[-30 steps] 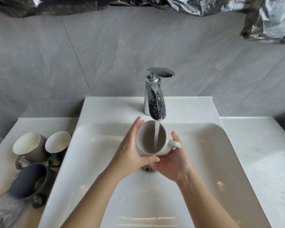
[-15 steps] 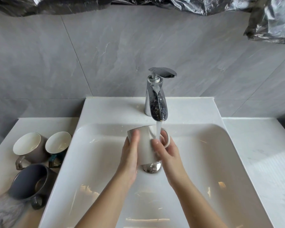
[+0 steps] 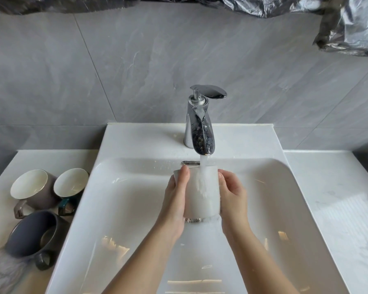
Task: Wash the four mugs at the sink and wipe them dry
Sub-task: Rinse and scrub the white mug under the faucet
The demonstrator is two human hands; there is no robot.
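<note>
The smooth white mug is hanging over the glossy sink, with water from the chrome tap streaming down its wall. The left hand and right hand are clasping opposite sides, fingers pressed together. A brown mug, a teal mug and a dark grey mug are sitting on the left bench.

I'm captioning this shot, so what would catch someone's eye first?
The left hand and right hand grip a white mug under the chrome faucet over the sink, water pouring over it. On the counter to the left sit a brown mug, a teal mug and a dark grey mug.
</note>
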